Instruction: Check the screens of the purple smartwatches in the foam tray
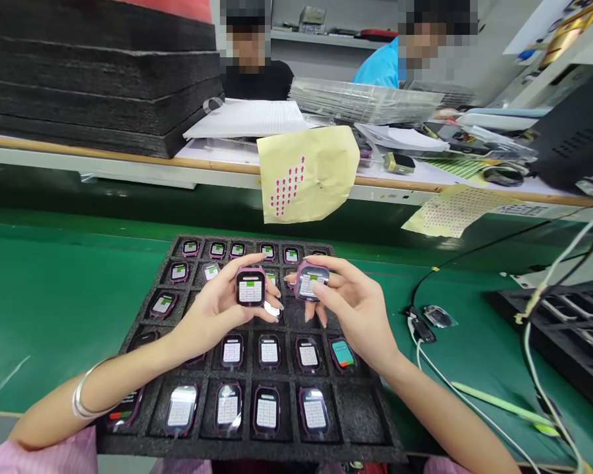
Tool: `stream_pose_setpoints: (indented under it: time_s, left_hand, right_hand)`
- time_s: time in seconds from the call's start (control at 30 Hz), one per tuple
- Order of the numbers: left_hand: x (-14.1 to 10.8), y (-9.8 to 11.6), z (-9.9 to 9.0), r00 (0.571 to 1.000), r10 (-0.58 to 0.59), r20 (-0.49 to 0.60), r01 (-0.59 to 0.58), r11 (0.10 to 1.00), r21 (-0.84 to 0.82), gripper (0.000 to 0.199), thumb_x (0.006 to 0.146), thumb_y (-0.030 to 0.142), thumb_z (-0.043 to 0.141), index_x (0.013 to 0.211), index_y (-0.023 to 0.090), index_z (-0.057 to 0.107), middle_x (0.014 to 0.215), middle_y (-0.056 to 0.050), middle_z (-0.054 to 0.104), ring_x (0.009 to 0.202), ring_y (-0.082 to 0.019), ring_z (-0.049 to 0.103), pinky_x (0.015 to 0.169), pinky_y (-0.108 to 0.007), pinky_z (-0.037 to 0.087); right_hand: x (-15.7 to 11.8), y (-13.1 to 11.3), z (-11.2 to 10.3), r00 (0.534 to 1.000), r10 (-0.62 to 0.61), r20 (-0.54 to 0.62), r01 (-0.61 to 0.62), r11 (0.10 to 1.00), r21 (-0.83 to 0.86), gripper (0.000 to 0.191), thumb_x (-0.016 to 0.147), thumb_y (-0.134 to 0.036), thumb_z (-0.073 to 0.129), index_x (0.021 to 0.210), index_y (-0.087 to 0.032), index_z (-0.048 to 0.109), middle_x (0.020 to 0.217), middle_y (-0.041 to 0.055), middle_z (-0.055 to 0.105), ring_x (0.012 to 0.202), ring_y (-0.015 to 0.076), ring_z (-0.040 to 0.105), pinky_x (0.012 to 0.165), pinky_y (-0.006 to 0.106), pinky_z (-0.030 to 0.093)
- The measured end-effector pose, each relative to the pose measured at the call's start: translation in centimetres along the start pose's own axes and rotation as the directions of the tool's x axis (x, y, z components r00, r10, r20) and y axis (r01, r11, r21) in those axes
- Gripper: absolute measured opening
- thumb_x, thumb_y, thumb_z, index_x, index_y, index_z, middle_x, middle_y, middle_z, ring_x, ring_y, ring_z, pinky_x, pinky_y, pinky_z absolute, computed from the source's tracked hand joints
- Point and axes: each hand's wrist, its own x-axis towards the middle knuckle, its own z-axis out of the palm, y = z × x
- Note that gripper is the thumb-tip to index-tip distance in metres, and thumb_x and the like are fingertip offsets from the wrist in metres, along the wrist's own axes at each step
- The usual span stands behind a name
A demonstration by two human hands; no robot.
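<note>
A purple-framed watch (250, 287) with a lit screen is held in my left hand (222, 296), its fingers curled around the edges. My right hand (353, 303) grips a second purple watch (310, 282), the thumb lying over its screen. Both hands are above a black foam tray (366, 418) divided into compartments. Many compartments hold watches with lit screens, most showing white and green tables. One watch (343, 353) at the tray's right shows a teal and orange screen. The two held watches are apart, side by side.
Black foam trays (93, 79) are stacked on the shelf at left. Yellow sticker sheets (309, 174) hang over the shelf edge. Cables (449, 378) and a green strap (504, 403) lie at right, near another black tray (563, 349). Two people sit beyond the shelf.
</note>
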Motion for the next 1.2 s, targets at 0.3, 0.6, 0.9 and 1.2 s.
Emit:
stream_pose_setpoints:
  time_s: [0.3,0.6,0.9,1.2]
  left_hand:
    - [0.3,0.0,0.2,0.998,-0.009,-0.059,0.010,1.000,0.017,0.045,0.087,0.027,0.060,0.130,0.021,0.046,0.099,-0.008,0.065,0.088,-0.019,0.065,0.074,-0.035,0.059]
    - [0.4,0.4,-0.2,0.998,0.048,-0.038,-0.046,0.998,0.041,0.056,0.080,0.011,0.065,0.131,0.019,0.043,0.101,-0.007,0.064,0.089,-0.019,0.064,0.077,-0.033,0.059]
    - [0.4,0.3,0.0,0.995,0.054,-0.085,-0.043,0.991,0.126,0.056,0.081,0.016,0.065,0.132,0.019,0.043,0.095,-0.006,0.064,0.084,-0.018,0.066,0.072,-0.031,0.059]
    - [0.4,0.3,-0.3,0.995,0.053,-0.085,-0.046,0.995,0.083,0.044,0.084,0.022,0.063,0.125,0.017,0.049,0.092,-0.007,0.064,0.081,-0.018,0.064,0.066,-0.031,0.059]
  right_hand:
    - [0.2,0.3,-0.3,0.996,0.020,0.093,-0.024,0.999,0.046,0.029,0.087,-0.024,0.064,0.116,-0.021,0.061,0.082,0.0056,0.068,0.053,0.0151,0.063,0.038,0.022,0.044]
    - [0.0,0.1,0.2,0.994,0.023,0.110,-0.031,0.997,0.077,0.046,0.083,-0.020,0.069,0.126,-0.024,0.054,0.098,0.0080,0.069,0.066,0.0198,0.068,0.044,0.026,0.054]
    - [0.3,0.6,-0.3,0.992,0.053,0.117,-0.070,0.987,0.145,0.034,0.086,-0.027,0.062,0.120,-0.020,0.059,0.083,0.0069,0.069,0.059,0.0197,0.066,0.040,0.026,0.050]
    - [0.3,1.1,0.0,0.993,0.067,0.098,-0.079,0.988,0.131,0.026,0.089,-0.032,0.060,0.111,-0.018,0.062,0.083,0.0076,0.071,0.049,0.0162,0.064,0.034,0.022,0.046]
